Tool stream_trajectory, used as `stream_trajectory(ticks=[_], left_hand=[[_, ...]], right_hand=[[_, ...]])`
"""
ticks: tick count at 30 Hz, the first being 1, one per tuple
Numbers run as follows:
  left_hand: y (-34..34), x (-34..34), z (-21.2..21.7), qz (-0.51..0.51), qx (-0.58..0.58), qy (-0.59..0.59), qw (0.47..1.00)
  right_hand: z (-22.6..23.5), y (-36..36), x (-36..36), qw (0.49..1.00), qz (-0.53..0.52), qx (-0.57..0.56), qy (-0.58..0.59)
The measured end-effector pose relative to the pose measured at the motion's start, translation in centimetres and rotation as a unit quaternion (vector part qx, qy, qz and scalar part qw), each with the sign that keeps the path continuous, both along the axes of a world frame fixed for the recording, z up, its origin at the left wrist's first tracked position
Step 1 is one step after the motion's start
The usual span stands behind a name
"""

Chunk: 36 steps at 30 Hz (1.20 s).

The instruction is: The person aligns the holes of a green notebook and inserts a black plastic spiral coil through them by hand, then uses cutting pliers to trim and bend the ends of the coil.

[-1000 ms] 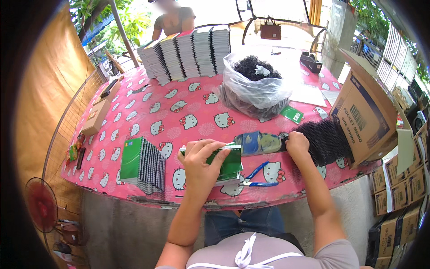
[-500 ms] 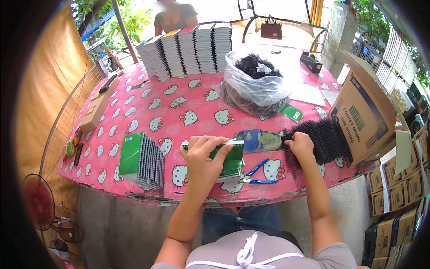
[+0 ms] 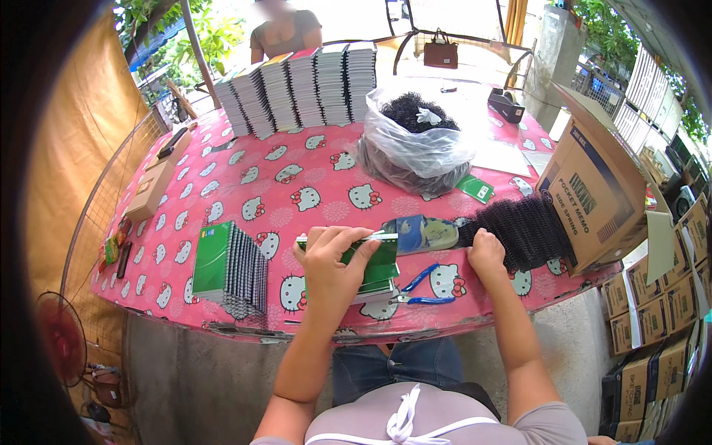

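My left hand (image 3: 334, 259) grips a small green-covered memo pad (image 3: 382, 259) by its upper edge, thumb on the near side. More green pads (image 3: 378, 289) lie beneath it. My right hand (image 3: 486, 250) is closed, fingertips pinched together, at the left end of a pile of black plastic spiral coils (image 3: 526, 230); what the fingers hold is hidden. Between the hands lies a blue and yellowish patterned flat piece (image 3: 423, 232). Blue-handled cutting pliers (image 3: 423, 289) rest in front of it, jaws toward the pads.
A stack of spiral-bound green notebooks (image 3: 230, 263) stands at left. Behind are tall notebook stacks (image 3: 297, 89), a plastic bag of black coils (image 3: 419, 141), a loose green cover (image 3: 475, 188) and a tape dispenser (image 3: 506, 104). An open carton (image 3: 593, 193) stands right. A person (image 3: 285, 33) is across the table.
My right hand has drawn back slightly left and toward me from the coil pile. My left hand keeps its hold on the memo pad. The view has shifted a little.
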<state>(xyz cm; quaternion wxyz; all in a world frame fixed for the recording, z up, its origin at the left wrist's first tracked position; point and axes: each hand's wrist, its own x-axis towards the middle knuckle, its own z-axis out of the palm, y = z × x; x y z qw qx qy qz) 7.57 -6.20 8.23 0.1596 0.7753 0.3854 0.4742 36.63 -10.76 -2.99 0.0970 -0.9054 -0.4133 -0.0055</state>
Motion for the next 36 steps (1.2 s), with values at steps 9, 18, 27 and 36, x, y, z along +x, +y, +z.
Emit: stream_trajectory(ticks=[9,18,27,36], left_hand=[[0.0,-0.1,0.3,0.013,0.019,0.012,1.0],[-0.2,-0.6,0.1,0.006,0.016,0.027,0.999],[-0.2,-0.5,0.1,-0.004,0.013,0.027,1.0],[-0.1,-0.4,-0.1,0.004,0.019,0.022,1.0]], right_hand=[[3.4,-1.7,0.6,0.99,0.02,0.139,0.01],[11.7,-2.8,-7.9,0.808,0.377,0.351,0.285],[13.1,-1.5,-9.7,0.827,0.378,0.369,0.191],[14.7,0.2,-8.4,0.784,0.388,0.143,0.462]])
